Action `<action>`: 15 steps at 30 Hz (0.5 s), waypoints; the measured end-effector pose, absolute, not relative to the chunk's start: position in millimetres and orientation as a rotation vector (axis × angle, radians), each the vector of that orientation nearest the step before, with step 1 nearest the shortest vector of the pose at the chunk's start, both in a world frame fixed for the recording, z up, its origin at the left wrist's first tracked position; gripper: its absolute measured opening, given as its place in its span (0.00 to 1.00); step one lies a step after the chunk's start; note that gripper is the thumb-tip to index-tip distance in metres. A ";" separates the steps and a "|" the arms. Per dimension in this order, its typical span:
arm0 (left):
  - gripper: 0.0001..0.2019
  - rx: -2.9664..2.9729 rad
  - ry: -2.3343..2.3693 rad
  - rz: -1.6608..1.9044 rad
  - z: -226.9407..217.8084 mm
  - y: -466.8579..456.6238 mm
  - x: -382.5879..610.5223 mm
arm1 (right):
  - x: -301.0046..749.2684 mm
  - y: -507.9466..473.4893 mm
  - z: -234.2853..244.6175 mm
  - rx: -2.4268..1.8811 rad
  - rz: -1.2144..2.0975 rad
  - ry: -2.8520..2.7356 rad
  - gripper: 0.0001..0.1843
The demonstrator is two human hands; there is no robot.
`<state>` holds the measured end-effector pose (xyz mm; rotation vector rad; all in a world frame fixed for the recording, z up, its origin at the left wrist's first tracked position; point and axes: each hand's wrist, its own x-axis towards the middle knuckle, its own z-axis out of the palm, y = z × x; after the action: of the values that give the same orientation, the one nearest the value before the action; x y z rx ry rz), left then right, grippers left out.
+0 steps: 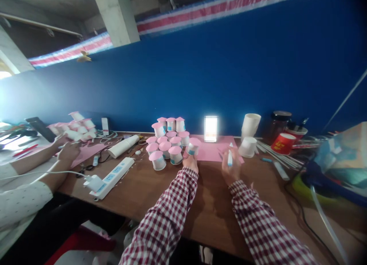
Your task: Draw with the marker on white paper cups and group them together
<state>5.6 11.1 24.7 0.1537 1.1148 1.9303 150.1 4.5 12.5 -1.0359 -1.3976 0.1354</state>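
Observation:
My left hand [190, 162] is closed round a small white paper cup with a pink lid [193, 146], holding it just above the wooden table [160, 192]. My right hand [231, 166] grips a white glue stick [229, 155] upright over a pink paper sheet [212, 150]. Left of the held cup stands a stacked cluster of several pink-lidded cups [168, 142]. Both my sleeves are red-and-white check.
A person at the left, hands [65, 147] near another pile of pink-lidded cups [77, 126]. A white power strip [110, 177], a rolled white paper [123, 145], a bright phone [211, 129], stacked plain cups [250, 132], a red cup [283, 143] and a dark jar [280, 123] stand about.

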 end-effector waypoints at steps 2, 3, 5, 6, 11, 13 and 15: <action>0.17 0.109 1.115 1.892 27.3 11.0 8.3 | 149.8 4.8 11.0 -1.056 0.159 -1.410 0.16; 0.15 0.096 1.113 1.875 28.6 10.4 9.2 | 149.6 5.0 10.1 -1.063 0.170 -1.416 0.16; 0.09 0.085 1.100 1.859 30.9 8.1 10.6 | 149.3 5.6 8.3 -1.071 0.191 -1.420 0.17; 0.06 0.087 1.091 1.852 31.9 6.5 11.7 | 149.1 6.0 7.6 -1.078 0.200 -1.416 0.17; 0.09 0.177 1.033 1.773 35.7 -0.7 24.0 | 147.8 6.9 6.9 -1.119 0.239 -1.402 0.17; 0.09 0.228 1.022 1.717 35.9 -0.1 30.0 | 147.6 6.1 8.3 -1.129 0.251 -1.410 0.18; 0.08 0.264 1.033 1.670 34.7 3.9 33.5 | 147.7 5.0 9.8 -1.141 0.259 -1.416 0.18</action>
<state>33.5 3.9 34.7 0.2643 1.0327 1.6701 147.7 5.0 9.8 -1.1405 -1.4159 0.2588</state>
